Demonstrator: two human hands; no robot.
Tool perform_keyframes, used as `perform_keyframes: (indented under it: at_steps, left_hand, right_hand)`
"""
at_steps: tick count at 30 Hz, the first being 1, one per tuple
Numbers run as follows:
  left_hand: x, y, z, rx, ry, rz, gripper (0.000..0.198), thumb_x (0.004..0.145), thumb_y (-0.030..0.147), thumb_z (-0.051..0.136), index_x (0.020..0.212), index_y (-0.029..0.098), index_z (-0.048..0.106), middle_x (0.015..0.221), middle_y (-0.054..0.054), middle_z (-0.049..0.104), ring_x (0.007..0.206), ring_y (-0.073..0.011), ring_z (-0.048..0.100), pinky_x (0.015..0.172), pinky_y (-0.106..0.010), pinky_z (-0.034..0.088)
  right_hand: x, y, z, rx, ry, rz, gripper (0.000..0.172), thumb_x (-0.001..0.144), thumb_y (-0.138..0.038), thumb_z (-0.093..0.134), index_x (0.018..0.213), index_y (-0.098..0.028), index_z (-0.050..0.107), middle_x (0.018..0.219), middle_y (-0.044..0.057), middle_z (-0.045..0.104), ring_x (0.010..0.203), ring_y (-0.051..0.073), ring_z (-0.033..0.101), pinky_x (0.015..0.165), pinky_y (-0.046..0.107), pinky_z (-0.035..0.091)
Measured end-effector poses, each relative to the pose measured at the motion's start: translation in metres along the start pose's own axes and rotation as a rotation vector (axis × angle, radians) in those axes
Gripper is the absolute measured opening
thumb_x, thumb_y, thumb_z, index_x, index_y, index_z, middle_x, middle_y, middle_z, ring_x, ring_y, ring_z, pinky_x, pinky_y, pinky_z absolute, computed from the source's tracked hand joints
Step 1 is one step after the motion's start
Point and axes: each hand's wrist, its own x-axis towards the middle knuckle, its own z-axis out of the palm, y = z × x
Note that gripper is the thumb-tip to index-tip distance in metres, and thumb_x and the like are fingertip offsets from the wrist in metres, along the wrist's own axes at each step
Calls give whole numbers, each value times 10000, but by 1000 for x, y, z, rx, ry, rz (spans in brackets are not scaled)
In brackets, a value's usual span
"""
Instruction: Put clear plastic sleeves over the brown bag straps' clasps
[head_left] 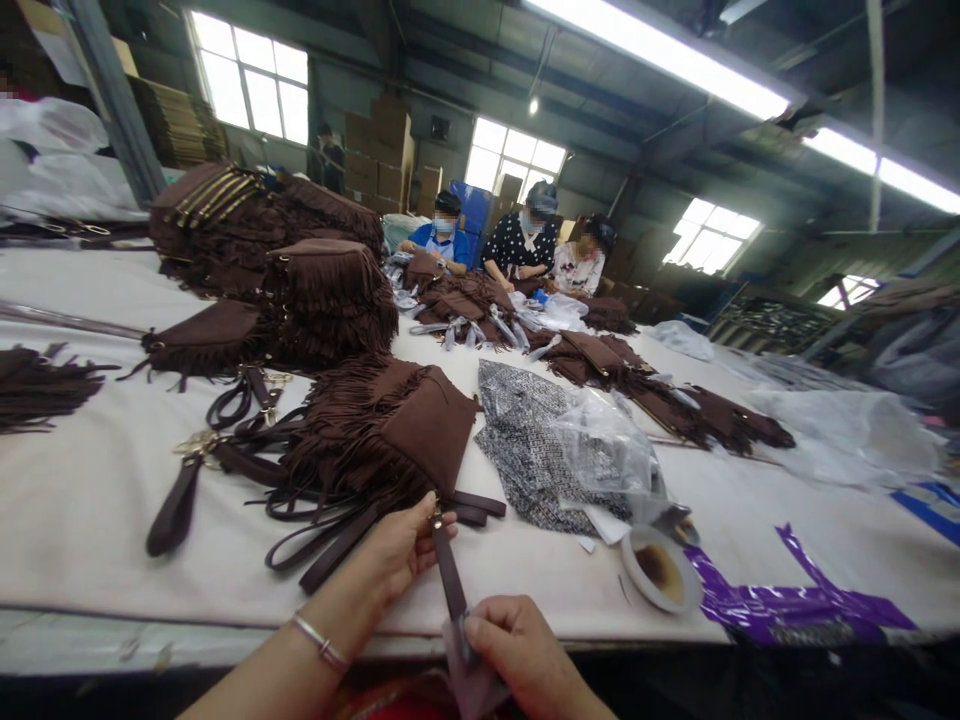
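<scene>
My left hand [396, 556] pinches the upper end of a brown strap [448, 570] near its small gold clasp. My right hand [517, 652] is closed on the strap's lower end, along with a pale piece of material under my fingers. The strap runs between both hands at the table's near edge. Just beyond lies a brown suede fringed bag [390, 425] with more loose straps [247, 470] spread to its left.
Piles of fringed bags [277, 255] cover the white table [90, 500]. A patterned cloth under clear plastic [570, 445], a tape roll [660, 570] and purple film [787, 600] lie to the right. Three people [525, 245] sit working at the far end.
</scene>
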Motion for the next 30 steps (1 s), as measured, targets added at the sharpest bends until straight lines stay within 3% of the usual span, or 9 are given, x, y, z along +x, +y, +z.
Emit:
perform_keyframes:
  at_steps: [3, 8, 13, 18, 25, 30]
  left_hand:
    - [15, 0, 8, -34, 52, 11, 181, 829, 296, 652, 857, 122, 613, 760, -77, 716, 646, -143, 672, 580, -223, 512]
    - [18, -5, 10, -61, -10, 18, 113, 830, 230, 626, 906, 149, 607, 824, -70, 728, 732, -157, 685, 621, -241, 516]
    - [2, -9, 6, -20, -117, -22, 193, 754, 253, 694, 891, 122, 655, 760, -48, 699, 626, -132, 633, 538, -221, 446]
    - [-7, -15, -2, 73, -174, 41, 371, 648, 375, 785, 934, 177, 657, 780, -2, 671, 684, -120, 610, 622, -222, 438]
    - [1, 2, 0, 255, -74, 146, 548, 603, 653, 707, 824, 164, 595, 721, -29, 659, 593, -146, 585, 558, -256, 423]
    - [18, 6, 4, 398, 0, 288, 490, 519, 549, 794, 613, 172, 496, 452, 70, 461, 416, -81, 403, 462, -220, 291]
  right_hand:
    - [5, 4, -2, -99, 63, -37, 346, 732, -443, 556, 550, -152, 517, 468, -34, 397, 448, 87, 348, 449, 215, 235]
    - [23, -6, -7, -264, 178, -186, 408, 780, -417, 477, 471, -199, 324, 480, -53, 245, 478, 82, 245, 463, 242, 166]
    - [50, -35, -5, -335, 292, -298, 413, 800, -420, 456, 465, -179, 426, 461, -37, 346, 485, 98, 329, 471, 243, 214]
    - [70, -50, 3, -238, 271, -318, 422, 820, -397, 444, 556, -128, 634, 502, 8, 525, 499, 117, 441, 485, 231, 299]
    - [74, -36, 11, -277, 315, -311, 371, 776, -330, 460, 453, -160, 523, 442, -23, 403, 471, 105, 347, 465, 248, 234]
    - [67, -32, 7, -325, 335, -325, 408, 800, -380, 441, 453, -171, 489, 459, -15, 407, 489, 113, 367, 476, 252, 238]
